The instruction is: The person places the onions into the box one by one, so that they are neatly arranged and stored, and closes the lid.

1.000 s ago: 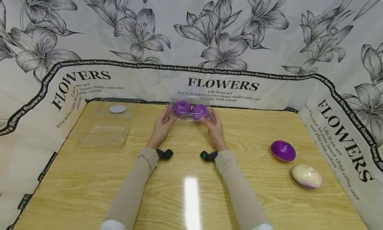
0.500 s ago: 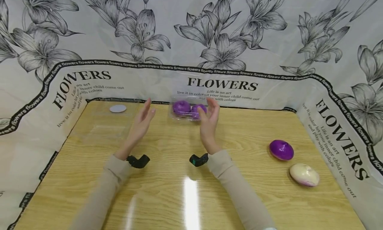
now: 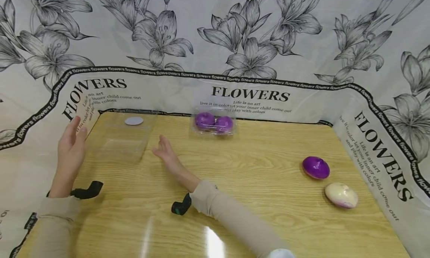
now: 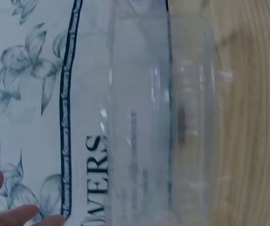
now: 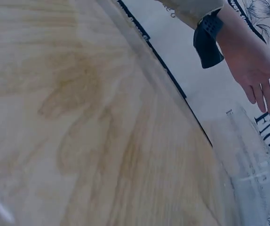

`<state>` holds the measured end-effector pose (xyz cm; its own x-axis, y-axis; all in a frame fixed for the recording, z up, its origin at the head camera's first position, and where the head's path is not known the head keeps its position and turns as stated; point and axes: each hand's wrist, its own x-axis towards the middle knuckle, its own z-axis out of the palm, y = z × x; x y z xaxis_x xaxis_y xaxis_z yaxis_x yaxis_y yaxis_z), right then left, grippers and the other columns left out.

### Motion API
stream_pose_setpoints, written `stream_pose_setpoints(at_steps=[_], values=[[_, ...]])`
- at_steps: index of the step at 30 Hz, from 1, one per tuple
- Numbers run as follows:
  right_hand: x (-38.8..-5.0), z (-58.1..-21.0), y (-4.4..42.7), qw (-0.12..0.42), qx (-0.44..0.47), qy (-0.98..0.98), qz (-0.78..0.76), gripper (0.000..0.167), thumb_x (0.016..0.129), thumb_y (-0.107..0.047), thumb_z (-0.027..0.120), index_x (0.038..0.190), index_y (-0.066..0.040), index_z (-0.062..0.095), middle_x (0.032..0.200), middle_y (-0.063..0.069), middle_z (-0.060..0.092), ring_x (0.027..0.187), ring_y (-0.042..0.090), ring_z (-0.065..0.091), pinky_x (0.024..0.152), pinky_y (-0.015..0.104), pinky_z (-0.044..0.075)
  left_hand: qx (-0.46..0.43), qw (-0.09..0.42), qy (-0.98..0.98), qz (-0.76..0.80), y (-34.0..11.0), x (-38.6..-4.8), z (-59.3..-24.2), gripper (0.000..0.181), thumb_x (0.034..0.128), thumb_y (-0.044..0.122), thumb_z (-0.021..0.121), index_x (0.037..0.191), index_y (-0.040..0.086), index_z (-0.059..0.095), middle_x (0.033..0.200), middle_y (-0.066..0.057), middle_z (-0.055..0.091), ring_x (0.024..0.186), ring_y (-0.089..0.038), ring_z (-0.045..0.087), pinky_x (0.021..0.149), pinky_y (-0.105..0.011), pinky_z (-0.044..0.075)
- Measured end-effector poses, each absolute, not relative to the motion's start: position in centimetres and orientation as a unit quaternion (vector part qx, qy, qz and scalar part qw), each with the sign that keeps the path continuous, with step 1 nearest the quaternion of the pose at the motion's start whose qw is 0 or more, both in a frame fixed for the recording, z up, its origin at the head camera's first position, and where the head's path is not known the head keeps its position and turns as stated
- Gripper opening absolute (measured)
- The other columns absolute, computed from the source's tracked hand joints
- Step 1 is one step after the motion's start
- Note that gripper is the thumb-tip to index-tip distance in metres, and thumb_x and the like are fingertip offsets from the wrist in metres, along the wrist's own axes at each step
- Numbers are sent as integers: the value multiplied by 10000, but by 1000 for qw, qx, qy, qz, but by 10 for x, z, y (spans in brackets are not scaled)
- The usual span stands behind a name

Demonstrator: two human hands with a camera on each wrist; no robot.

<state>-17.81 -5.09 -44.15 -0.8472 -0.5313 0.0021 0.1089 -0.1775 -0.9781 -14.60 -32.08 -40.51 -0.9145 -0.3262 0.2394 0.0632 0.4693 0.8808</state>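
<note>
My left hand is raised at the left, fingers straight, beside a clear plastic clamshell box with a white oval label. On the other side of this box my right hand hovers, fingers loosely extended and holding nothing. The right wrist view catches the open left hand above the clear box. In the left wrist view the transparent box stands apart from the fingertips. At the back middle, a second clear box contains two round purple, onion-like things.
On the right of the wooden table lie a shiny purple onion-like piece and a cream one with a purple edge. A flower-printed cloth rises behind and at both sides.
Both hands have let go of the box with the purple things and swung left to the other clear box. The filled box stays at the back.
</note>
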Motion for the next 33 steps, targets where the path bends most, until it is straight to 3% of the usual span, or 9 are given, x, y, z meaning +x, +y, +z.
stream_pose_setpoints(at_steps=[2, 6, 11, 16, 20, 24, 26, 30, 33], values=[[-173, -443, -61, 250, -168, 582, -755, 716, 1029, -181, 402, 1575, -27, -35, 1656, 146, -46, 1521, 262, -20, 1237, 408, 41, 99, 177, -832, -516, -335, -141, -414, 569, 1083, 317, 307, 1590, 97, 171, 1645, -54, 192, 1483, -102, 165, 1196, -207, 147], [-167, -446, -78, 281, -124, 534, -788, 718, 1033, -227, 386, 1566, 4, -36, 1652, 168, -33, 1519, 288, -24, 1237, 423, 20, 116, 135, -795, -579, -352, -136, -430, 615, 1086, 346, 310, 1580, 29, 127, 1642, -98, 184, 1479, -107, 198, 1147, -133, 210], [-169, -447, -90, 291, -74, 475, -827, 711, 1036, -251, 366, 1560, 26, -26, 1651, 181, -11, 1519, 290, -21, 1237, 388, 4, 116, 75, -668, -731, -361, -136, -444, 729, 1072, 336, 405, 1555, -27, -5, 1660, -44, 29, 1498, -117, 119, 1181, -199, 142], [-169, -445, -91, 307, -67, 465, -828, 688, 1055, -274, 343, 1568, 9, -16, 1656, 158, -9, 1521, 271, -7, 1237, 361, 14, 96, 48, -577, -810, -364, -133, -453, 769, 1057, 271, 467, 1544, -31, -46, 1648, -48, -15, 1339, 66, 387, 1140, -167, 226], [-168, -445, -91, 326, -80, 470, -817, 664, 1069, -276, 310, 1569, 7, -24, 1656, 157, -10, 1521, 272, -2, 1237, 363, 14, 77, 29, -534, -842, -364, -129, -456, 783, 1048, 279, 480, 1556, 2, -46, 1635, -57, 45, 1230, 78, 505, 1053, -148, 324], [-166, -444, -90, 342, -102, 479, -802, 671, 1075, -300, 287, 1566, 1, -57, 1656, 149, -45, 1520, 272, -26, 1236, 364, 5, 48, 33, -501, -863, -362, -125, -457, 757, 1051, 221, 481, 1553, -20, -31, 1511, 18, 457, 1206, 14, 560, 1035, -167, 375], [-165, -444, -89, 346, -115, 485, -795, 676, 1078, -316, 274, 1564, 1, -72, 1655, 149, -60, 1519, 275, -36, 1236, 367, 6, 36, 34, -495, -868, -360, -123, -458, 745, 1051, 201, 484, 1548, -41, -16, 1393, 36, 575, 1166, -14, 596, 1030, -180, 396], [-161, -444, -85, 350, -127, 491, -788, 680, 1081, -330, 264, 1559, 14, -75, 1653, 160, -54, 1519, 284, -26, 1237, 364, 23, 21, 33, -514, -857, -355, -117, -460, 711, 1056, 212, 472, 1554, -44, 33, 1491, -37, 461, 1180, 1, 586, 1016, -180, 416], [-157, -444, -82, 350, -122, 492, -788, 674, 1082, -325, 276, 1561, 22, -48, 1653, 166, -16, 1519, 287, 6, 1237, 360, 42, 15, 43, -527, -849, -352, -111, -462, 590, 1055, 215, 474, 1556, 19, 234, 1518, -54, 414, 1193, -3, 578, 1006, -181, 422]])
